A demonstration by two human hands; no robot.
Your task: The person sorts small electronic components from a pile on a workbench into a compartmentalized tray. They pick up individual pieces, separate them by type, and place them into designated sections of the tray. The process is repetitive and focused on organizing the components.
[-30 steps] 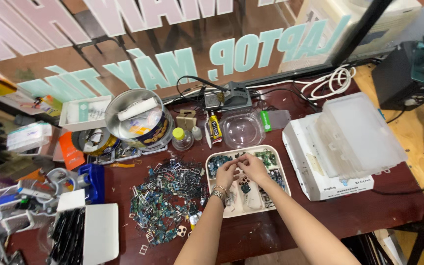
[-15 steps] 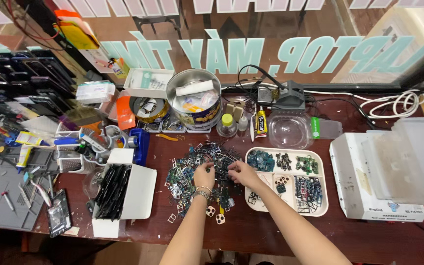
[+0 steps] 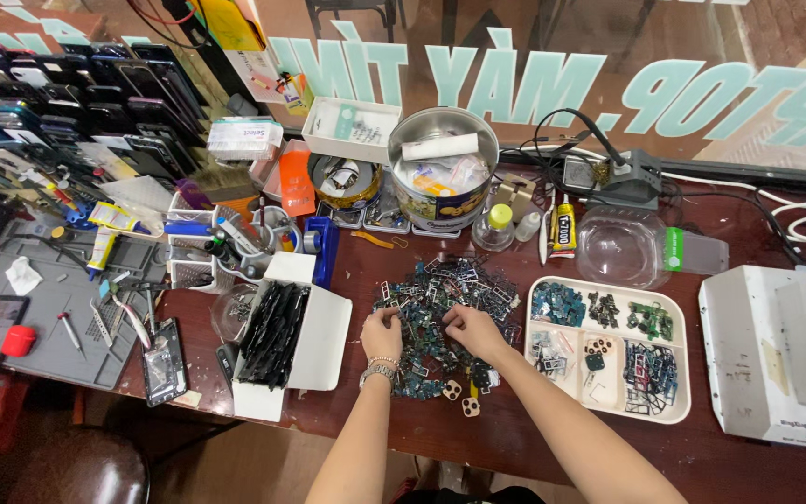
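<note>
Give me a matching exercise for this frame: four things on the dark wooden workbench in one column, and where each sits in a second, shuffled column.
Things
1. Loose pile of small metal and circuit parts
2. White sectioned sorting tray
3. Round metal tin
4. Open white cardboard box of black strips

Places
A. At the back of the workbench, beyond the pile
B. To the left of the left hand
C. Under both hands, left and right hand
D. To the right of the right hand

Pairs: 1-C, 2-D, 3-A, 4-B
</note>
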